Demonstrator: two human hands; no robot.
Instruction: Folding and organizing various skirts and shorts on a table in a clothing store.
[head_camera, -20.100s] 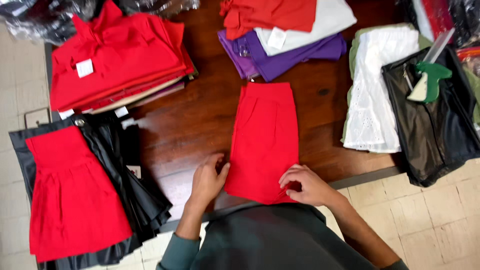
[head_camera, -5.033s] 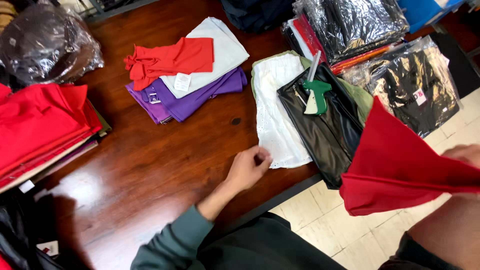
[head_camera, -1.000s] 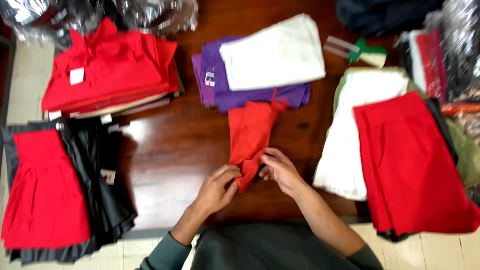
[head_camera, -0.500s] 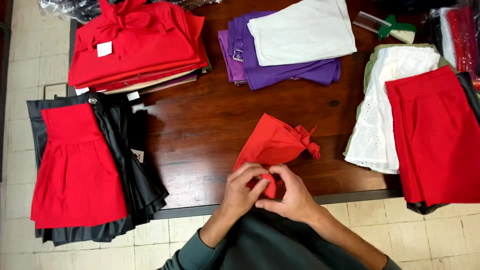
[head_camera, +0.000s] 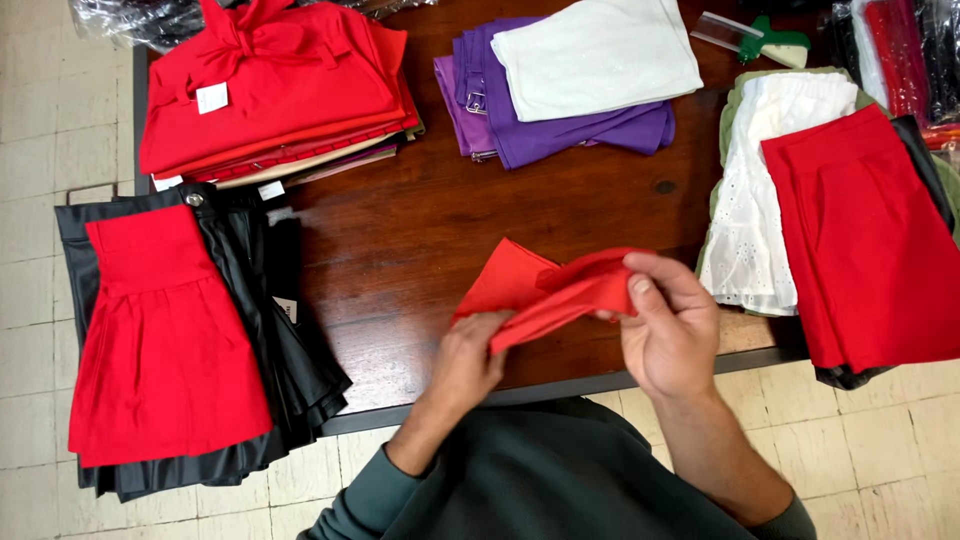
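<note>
1. A small red garment (head_camera: 545, 292) is held up just above the near edge of the wooden table (head_camera: 400, 260), between both hands. It is a bright orange-red, plain cloth, bunched and partly folded over itself: a flat, pointed flap sticks out to the left and a thicker rolled fold runs to the right.
2. The left hand (head_camera: 468, 362) sits under the left part of the garment, its fingers curled shut around the lower edge of the cloth, so that the fingertips are hidden in the fold.
3. The right hand (head_camera: 668, 332) pinches the right end of the garment, thumb on the near side and fingers wrapped over the far side, closed tightly on the fabric.
4. To the left, a red skirt (head_camera: 165, 345) lies flat on a black shiny garment (head_camera: 290, 330) that hangs over the table's left edge.
5. At the far left lies a stack of red clothes (head_camera: 280, 95) with a white tag.
6. At the far middle, a white folded piece (head_camera: 595, 55) rests on purple folded clothes (head_camera: 560, 135).
7. To the right, a red flat garment (head_camera: 870, 240) overlaps a white eyelet garment (head_camera: 760, 210).
8. A green-handled tagging tool (head_camera: 770, 42) lies at the far right.
</note>
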